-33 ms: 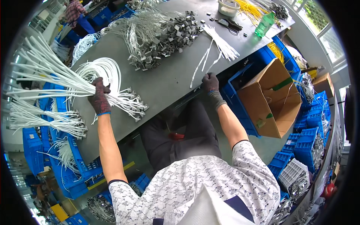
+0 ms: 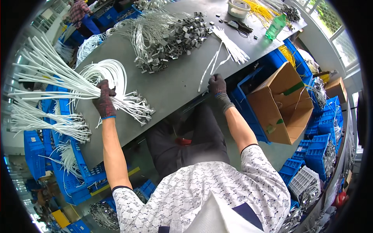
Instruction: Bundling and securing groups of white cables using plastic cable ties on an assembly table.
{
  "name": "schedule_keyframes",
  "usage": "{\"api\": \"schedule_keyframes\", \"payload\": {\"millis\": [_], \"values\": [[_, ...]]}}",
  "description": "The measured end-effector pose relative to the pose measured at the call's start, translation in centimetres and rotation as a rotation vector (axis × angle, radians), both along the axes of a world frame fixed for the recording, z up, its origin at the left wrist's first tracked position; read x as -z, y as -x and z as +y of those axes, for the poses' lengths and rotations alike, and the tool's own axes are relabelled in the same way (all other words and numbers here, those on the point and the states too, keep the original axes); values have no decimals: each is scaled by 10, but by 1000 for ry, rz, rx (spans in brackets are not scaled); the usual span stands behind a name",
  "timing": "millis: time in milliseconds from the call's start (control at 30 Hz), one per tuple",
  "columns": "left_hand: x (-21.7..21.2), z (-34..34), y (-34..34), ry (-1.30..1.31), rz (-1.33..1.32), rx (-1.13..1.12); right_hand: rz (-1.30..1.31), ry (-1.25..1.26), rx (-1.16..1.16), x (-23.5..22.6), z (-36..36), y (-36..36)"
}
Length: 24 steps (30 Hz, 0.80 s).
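My left hand, in a dark knitted glove, is closed round a thick bundle of white cables at the table's left. Their loose ends fan out to the left, past the table edge. Beneath and beside the hand lie looped white cables and cable ends with metal connectors. My right hand, also gloved, is closed at the table's front edge. One white strip from a bunch of thin white strips runs up to its fingers. The fingertips themselves are partly hidden.
A heap of metal connectors with cables covers the table's middle back. Scissors, a white tub and a green bottle stand or lie farther right. A cardboard box and blue crates are at the right; another person is far left.
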<state>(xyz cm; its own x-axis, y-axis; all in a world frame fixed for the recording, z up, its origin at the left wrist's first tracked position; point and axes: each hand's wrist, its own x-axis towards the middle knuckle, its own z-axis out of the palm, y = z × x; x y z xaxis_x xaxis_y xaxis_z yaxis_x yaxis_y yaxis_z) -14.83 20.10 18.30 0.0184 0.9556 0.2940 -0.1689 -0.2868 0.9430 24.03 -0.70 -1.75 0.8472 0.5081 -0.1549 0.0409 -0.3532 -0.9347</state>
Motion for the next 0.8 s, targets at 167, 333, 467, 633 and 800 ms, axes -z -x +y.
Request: {"api": "schedule_keyframes", "payload": {"millis": [167, 333, 467, 633, 800], "values": [[-5, 0, 2, 0, 46, 37, -144, -112, -253, -85, 53, 54], [-28, -1, 4, -70, 89, 239, -248, -230, -836, -178, 97, 122], [-44, -4, 10, -85, 151, 470, -330, -171, -1188, -227, 128, 175], [-47, 1, 24, -38, 221, 597, -112, -382, -1221, -250, 129, 222], [-56, -1, 34, -247, 804, 233, 158, -341, -1146, -247, 97, 242]]}}
